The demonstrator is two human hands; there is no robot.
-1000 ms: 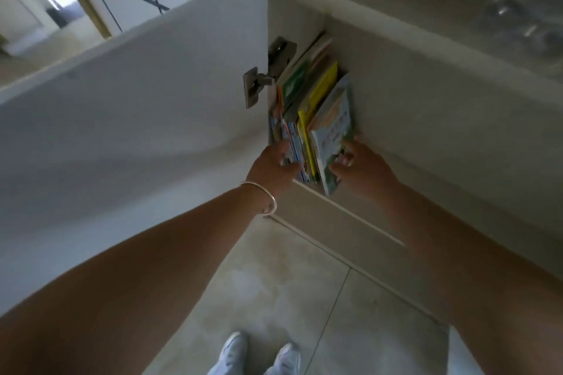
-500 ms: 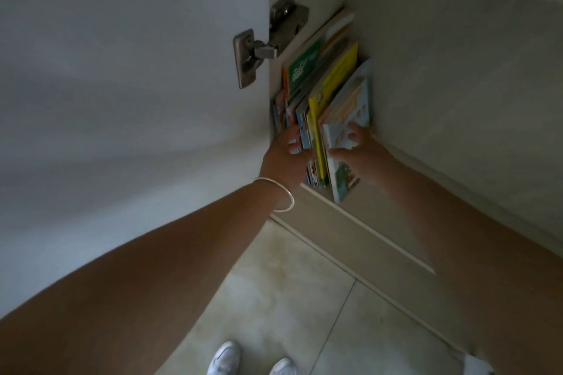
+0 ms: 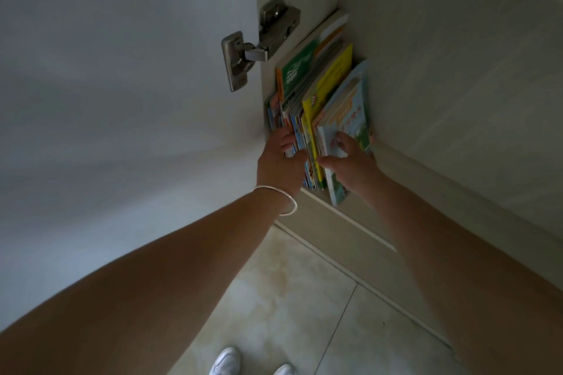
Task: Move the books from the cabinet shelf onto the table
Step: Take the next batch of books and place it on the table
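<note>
- Books (image 3: 320, 106) stand upright in a row on the cabinet shelf (image 3: 359, 216), packed against the left inner wall beside the open door (image 3: 122, 70) and its hinge (image 3: 259, 42). None off the shelf yet; table not in view.
- Left hand (image 3: 278, 164): fingers bent onto the near edges on the row's left side, thumb across toward the middle. Looks like a clamp on that end, not a closed fist.
- Right hand (image 3: 350, 164): fingers spread on the cover of the outermost pale-blue book (image 3: 347, 119), thumb pointing left along the lower edges. Grasping the row's right end.
- Key relation: the row sits between the two hands, directly ahead of the fingers. Book long axes run up and away into the cabinet, so my read is the pull comes straight back toward the body.
- Both hands about equally near; right one covers the loose, tilted outer book.
- Count: two hands, one row; roughly eight or more thin books, exact number unclear since spines overlap.
- Risk, my guess: thin books in the middle slipping if the squeeze is uneven.
</note>
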